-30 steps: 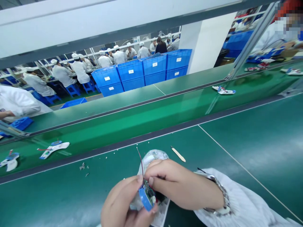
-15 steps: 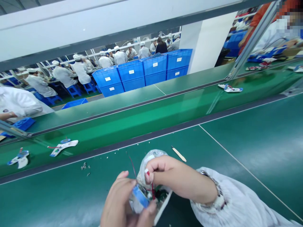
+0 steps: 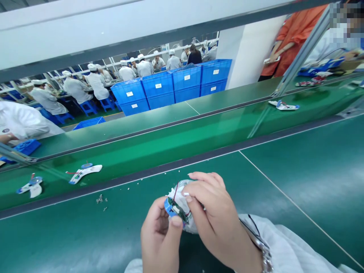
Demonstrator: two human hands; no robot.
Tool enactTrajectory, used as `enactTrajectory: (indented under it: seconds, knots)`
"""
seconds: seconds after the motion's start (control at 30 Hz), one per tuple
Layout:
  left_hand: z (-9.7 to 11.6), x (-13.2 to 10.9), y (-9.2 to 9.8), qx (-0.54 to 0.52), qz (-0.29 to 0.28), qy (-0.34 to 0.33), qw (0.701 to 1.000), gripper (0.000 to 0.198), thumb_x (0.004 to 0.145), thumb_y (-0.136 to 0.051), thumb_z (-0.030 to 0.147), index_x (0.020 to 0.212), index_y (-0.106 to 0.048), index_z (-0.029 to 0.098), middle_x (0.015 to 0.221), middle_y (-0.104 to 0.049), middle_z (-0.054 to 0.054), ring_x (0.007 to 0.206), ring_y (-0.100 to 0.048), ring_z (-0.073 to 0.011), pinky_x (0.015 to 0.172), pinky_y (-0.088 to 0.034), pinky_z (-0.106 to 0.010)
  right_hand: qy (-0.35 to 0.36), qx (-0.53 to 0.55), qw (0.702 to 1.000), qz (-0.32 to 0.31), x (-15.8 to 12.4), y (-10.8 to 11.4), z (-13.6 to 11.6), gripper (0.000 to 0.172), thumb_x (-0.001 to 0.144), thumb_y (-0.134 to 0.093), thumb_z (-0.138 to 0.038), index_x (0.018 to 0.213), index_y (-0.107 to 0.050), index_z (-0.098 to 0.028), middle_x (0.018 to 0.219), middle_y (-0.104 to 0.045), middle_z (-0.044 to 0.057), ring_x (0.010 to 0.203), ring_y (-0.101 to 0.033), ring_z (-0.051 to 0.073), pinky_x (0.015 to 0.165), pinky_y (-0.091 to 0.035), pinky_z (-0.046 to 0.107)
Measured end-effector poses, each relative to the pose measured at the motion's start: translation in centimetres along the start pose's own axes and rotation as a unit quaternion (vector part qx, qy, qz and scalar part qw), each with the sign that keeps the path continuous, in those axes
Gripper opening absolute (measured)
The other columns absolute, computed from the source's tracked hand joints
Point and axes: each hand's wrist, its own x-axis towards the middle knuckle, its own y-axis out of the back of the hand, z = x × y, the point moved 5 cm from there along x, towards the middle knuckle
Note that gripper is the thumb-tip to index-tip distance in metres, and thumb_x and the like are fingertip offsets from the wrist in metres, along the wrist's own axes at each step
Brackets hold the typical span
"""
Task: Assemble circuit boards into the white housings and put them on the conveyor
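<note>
Both my hands are low in the middle of the view, over the dark green worktop (image 3: 298, 167). My left hand (image 3: 159, 239) is closed on a small white part with a blue piece and a green circuit board (image 3: 175, 207); thin red and black wires rise from it. My right hand (image 3: 216, 220) has its fingers pressed on the same part from the right, thumb tip on the board. A clear plastic bag shows just behind the part, mostly hidden by my fingers.
A lighter green conveyor belt (image 3: 170, 146) runs across behind the worktop, carrying white-and-blue assemblies (image 3: 83, 171), (image 3: 30, 186), (image 3: 284, 106). Small debris bits (image 3: 100, 200) lie on the worktop. Blue crates (image 3: 170, 87) and several white-coated workers sit beyond; a person in orange (image 3: 287, 41) stands at the right.
My hands have lifted the part up and turned it, and moved slightly right. The assemblies on the belt have drifted right. A person in orange has come into view at the upper right.
</note>
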Motion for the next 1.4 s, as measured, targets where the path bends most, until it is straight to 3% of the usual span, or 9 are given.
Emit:
enactTrajectory:
  seconds: [0.17,0.3,0.43,0.67,0.77,1.1,1.27,1.4]
  knots:
    - [1.3,-0.7,0.6,0.099,0.089,-0.011,0.991,0.032,0.075,-0.072,0.051,0.095,-0.071,0.026,0.088,-0.073,0.0,0.08,-0.065,-0.0146,0.072,-0.048,-0.016,-0.02,0.111,0.992,-0.05,0.2,0.0,0.0,0.022,0.093,-0.041,-0.011,0.076,-0.052,-0.02,0.072,-0.058,-0.001,0.077,-0.05,0.015,0.076,-0.034,0.031]
    - [2.7,-1.2,0.6,0.18,0.082,-0.032,0.98,0.033,0.076,-0.069,0.055,0.097,-0.072,0.029,0.084,-0.072,0.002,0.071,-0.063,-0.0138,0.066,-0.047,-0.018,0.015,0.136,0.984,-0.117,0.5,0.1,-0.6,0.024,0.092,-0.042,-0.014,0.07,-0.047,-0.019,0.065,-0.051,-0.003,0.069,-0.044,0.013,0.076,-0.034,0.031]
    - [3.3,-1.3,0.6,0.164,0.061,-0.044,0.984,0.032,0.076,-0.068,0.055,0.098,-0.073,0.032,0.083,-0.073,0.002,0.071,-0.066,-0.0154,0.066,-0.049,-0.02,0.055,0.126,0.973,-0.187,1.0,0.2,-1.2,0.028,0.09,-0.041,-0.013,0.063,-0.039,-0.017,0.06,-0.045,-0.003,0.065,-0.039,0.013,0.073,-0.033,0.032]
    - [3.3,-1.7,1.0,0.147,0.058,-0.057,0.986,0.035,0.075,-0.07,0.055,0.102,-0.074,0.034,0.095,-0.076,0.0,0.084,-0.07,-0.02,0.075,-0.052,-0.023,0.085,0.107,0.966,-0.221,1.7,1.0,-1.8,0.022,0.083,-0.044,-0.006,0.064,-0.048,-0.017,0.066,-0.049,-0.001,0.066,-0.042,0.012,0.069,-0.033,0.031]
    - [3.4,-1.7,1.0,0.149,0.029,-0.068,0.986,0.036,0.076,-0.069,0.055,0.104,-0.074,0.033,0.098,-0.076,-0.001,0.087,-0.07,-0.0214,0.076,-0.054,-0.025,0.095,0.109,0.96,-0.24,1.8,0.9,-1.7,0.022,0.083,-0.043,-0.007,0.064,-0.05,-0.017,0.065,-0.05,-0.001,0.064,-0.042,0.012,0.067,-0.032,0.032]
    - [3.6,-1.3,0.6,0.159,-0.067,-0.093,0.981,0.031,0.083,-0.065,0.047,0.114,-0.067,0.042,0.097,-0.072,0.003,0.077,-0.066,-0.0137,0.07,-0.051,-0.018,0.141,0.088,0.95,-0.266,2.0,1.5,-2.1,0.02,0.078,-0.044,-0.008,0.062,-0.055,-0.014,0.061,-0.052,0.001,0.063,-0.041,0.012,0.066,-0.026,0.033]
    - [3.7,-1.1,0.9,0.224,-0.103,-0.123,0.961,0.033,0.086,-0.061,0.046,0.119,-0.062,0.043,0.075,-0.061,0.004,0.061,-0.054,-0.0126,0.06,-0.048,-0.02,0.135,0.084,0.941,-0.299,2.2,1.1,-1.9,0.017,0.074,-0.045,-0.006,0.061,-0.053,-0.014,0.063,-0.056,0.0,0.062,-0.043,0.012,0.066,-0.026,0.033]
    - [3.7,-1.6,0.9,0.293,-0.109,-0.161,0.936,0.036,0.09,-0.052,0.051,0.125,-0.054,0.043,0.076,-0.059,0.003,0.064,-0.055,-0.0149,0.06,-0.047,-0.023,0.131,0.081,0.929,-0.336,2.1,0.7,-1.8,0.018,0.072,-0.048,-0.005,0.056,-0.047,-0.014,0.058,-0.052,-0.002,0.059,-0.041,0.01,0.066,-0.027,0.033]
